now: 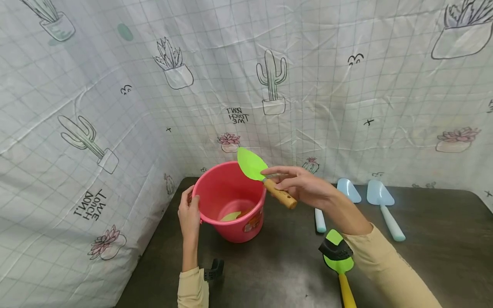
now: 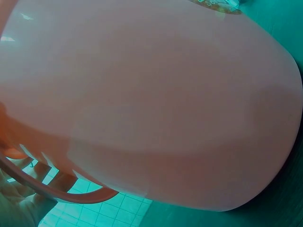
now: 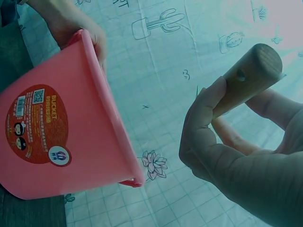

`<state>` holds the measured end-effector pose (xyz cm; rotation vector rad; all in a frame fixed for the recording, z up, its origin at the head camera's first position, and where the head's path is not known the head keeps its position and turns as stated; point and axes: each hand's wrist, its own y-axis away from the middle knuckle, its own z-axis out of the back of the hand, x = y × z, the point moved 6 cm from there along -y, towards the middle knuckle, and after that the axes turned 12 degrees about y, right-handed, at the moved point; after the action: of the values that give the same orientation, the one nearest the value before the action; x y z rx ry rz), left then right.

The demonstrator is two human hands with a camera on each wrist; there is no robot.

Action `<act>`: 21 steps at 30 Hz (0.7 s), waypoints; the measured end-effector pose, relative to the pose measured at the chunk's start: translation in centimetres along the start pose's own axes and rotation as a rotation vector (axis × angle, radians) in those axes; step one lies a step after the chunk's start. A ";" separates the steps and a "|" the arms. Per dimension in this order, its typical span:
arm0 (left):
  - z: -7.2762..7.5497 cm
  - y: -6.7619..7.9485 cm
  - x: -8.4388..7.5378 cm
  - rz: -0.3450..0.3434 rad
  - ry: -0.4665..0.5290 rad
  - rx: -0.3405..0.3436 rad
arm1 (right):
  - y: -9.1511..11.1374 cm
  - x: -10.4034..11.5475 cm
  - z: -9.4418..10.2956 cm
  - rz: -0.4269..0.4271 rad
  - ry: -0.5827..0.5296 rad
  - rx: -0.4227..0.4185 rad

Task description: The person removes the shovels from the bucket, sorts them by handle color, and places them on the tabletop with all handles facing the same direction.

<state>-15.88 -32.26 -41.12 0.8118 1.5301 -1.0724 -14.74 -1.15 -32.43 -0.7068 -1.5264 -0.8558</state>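
A pink bucket (image 1: 236,233) stands on the dark table. My left hand (image 1: 188,214) grips its rim on the left side, thumb over the edge and fingers outside. In the left wrist view the bucket's outer wall (image 2: 156,104) fills most of the picture, with its curved handle (image 2: 80,196) below. My right hand (image 1: 308,185) pinches a garden trowel by its wooden handle (image 1: 283,196). The trowel's lime-green blade (image 1: 250,164) points up and left, overlapping the bucket's far right rim. Inside the bucket lies a pale yellow-green piece (image 1: 231,216), partly hidden by the near rim.
Two light-blue trowels (image 1: 380,193) (image 1: 348,191) lie at the back right, one partly behind my right arm. A green trowel with a yellow handle (image 1: 348,293) lies nearer, partly covered by the black wrist mount (image 1: 336,249). A patterned curtain (image 1: 327,107) hangs behind the table.
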 end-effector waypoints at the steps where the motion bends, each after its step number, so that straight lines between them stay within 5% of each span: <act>1: 0.0 0.0 0.0 -0.003 0.001 0.000 | 0.2 0.0 0.1 -0.001 -0.002 -0.004; 15: -1.1 0.5 -0.4 0.023 0.009 0.016 | 4.2 -0.9 1.8 -0.020 -0.024 -0.082; 21: -0.2 1.0 -0.8 0.055 -0.006 0.003 | 5.8 -1.2 2.2 -0.006 0.031 -0.092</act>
<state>-14.87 -31.65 -40.55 0.8476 1.4927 -1.0360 -10.98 3.97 -32.98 -0.7526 -1.4700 -0.9421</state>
